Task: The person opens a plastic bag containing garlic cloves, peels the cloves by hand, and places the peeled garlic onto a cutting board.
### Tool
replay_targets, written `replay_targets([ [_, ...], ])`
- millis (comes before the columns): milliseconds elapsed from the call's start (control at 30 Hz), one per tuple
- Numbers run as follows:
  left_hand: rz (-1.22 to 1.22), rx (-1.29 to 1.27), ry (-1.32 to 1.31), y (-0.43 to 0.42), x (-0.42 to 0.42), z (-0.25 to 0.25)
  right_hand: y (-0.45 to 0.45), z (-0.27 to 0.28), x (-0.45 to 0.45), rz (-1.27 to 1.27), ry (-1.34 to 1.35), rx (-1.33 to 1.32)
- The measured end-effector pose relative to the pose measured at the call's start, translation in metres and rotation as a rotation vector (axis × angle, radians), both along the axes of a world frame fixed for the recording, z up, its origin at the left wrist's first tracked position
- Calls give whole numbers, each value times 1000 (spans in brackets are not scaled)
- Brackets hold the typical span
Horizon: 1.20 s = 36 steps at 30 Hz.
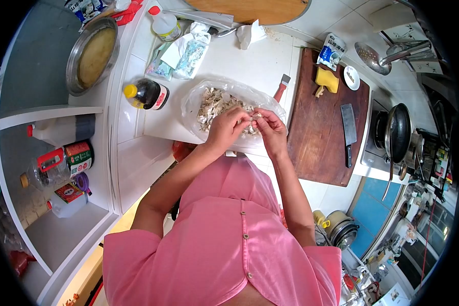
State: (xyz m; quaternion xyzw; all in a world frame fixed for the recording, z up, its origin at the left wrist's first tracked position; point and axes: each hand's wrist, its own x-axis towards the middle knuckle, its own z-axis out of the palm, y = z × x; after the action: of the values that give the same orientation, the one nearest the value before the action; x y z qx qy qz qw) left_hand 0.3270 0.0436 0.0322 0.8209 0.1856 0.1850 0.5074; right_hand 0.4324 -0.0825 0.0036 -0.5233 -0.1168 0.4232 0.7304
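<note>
A clear plastic bag (191,104) lies spread on the white counter in front of me, filled with torn, grey-white mushroom pieces (217,102). Over its right half, my left hand (227,128) and my right hand (271,130) meet with their fingertips together. Between them they pinch a small pale mushroom piece (255,117), partly covered by the fingers. The fingers of both hands are curled in. Just right of the bag lies a brush-like tool (281,87) with a red handle.
On the right, a wooden cutting board (316,127) holds a cleaver (348,127), a yellow cloth-like item (327,80) and a small white dish (351,77). A dark sauce bottle (150,95) stands left of the bag. Farther right, a black wok (399,130) sits by the stove.
</note>
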Motion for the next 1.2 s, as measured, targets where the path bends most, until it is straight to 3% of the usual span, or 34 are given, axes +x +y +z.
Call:
replay_targets([
  [233,-18,61,-101,-5,8,10,-5,2,-6,3,15,63],
  [433,-48,13,-105,-6,7,14,-5,7,-9,-24,60,104],
  [633,-88,125,-43,-7,7,12,-5,-1,-10,-84,171,134],
  [933,22,41,-72,-2,-3,-3,-4,-9,-1,-180,312,167],
  [1133,91,49,78,3,-4,-9,0,4,-3,-41,82,32],
  [1200,102,-112,42,0,0,-18,2,3,-5,-29,17,5],
])
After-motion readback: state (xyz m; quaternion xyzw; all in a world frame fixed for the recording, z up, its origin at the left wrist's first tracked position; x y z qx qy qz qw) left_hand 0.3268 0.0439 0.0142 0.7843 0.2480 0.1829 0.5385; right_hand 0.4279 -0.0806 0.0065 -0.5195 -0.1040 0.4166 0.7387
